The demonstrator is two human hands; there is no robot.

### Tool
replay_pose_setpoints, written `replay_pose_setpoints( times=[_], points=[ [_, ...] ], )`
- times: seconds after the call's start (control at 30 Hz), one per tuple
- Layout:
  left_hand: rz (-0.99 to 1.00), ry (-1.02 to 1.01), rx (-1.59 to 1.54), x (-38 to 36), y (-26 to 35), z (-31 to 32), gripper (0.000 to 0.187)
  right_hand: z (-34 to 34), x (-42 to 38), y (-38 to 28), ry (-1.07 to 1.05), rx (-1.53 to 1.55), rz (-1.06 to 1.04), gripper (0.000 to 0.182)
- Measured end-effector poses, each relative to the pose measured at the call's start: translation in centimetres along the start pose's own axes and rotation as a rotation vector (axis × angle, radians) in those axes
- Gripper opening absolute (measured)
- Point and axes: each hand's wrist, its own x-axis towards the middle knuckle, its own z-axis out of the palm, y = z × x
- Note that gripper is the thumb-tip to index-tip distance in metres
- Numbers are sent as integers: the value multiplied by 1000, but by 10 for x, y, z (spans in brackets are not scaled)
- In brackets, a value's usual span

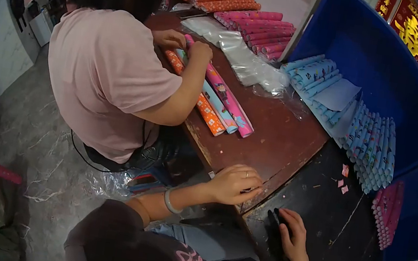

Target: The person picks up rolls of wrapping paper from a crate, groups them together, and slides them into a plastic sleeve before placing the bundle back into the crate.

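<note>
My left hand (237,184), with a ring and a bracelet at the wrist, rests at the near edge of the brown table (275,124). Its fingers are curled together, and whatever may be under them is hidden. My right hand (292,236) lies over the black table (325,223), fingers bent and apart from the thumb. A small dark object (277,214) beside its fingertips is too dark to name. Beyond my left hand lie an orange wrapping paper roll (210,114), a light blue roll (219,106) and a pink roll (231,100), with a co-worker's hands (199,51) at their far ends.
The co-worker (111,62) sits at left. Clear plastic sleeves (242,54) lie behind the rolls, near stacked pink rolls (259,27) and orange rolls (228,3). A blue bin (370,63) holds many blue rolls (372,141) and pink rolls (387,211). Pink scraps (344,179) dot the black table.
</note>
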Motion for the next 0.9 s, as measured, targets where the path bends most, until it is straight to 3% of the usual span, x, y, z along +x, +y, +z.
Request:
replay_pose_setpoints(
  times=[0.43, 0.73, 0.9],
  points=[
    [15, -86, 60, 0, 1, -1, 12, 27, 46, 16, 18, 183, -90, 29],
    [24, -71, 89, 1, 2, 1, 13, 24, 45, 16, 16, 156, -112, 31],
    [6, -94, 134, 2, 3, 0, 11, 26, 45, 16, 24, 5, -254, 33]
  ],
)
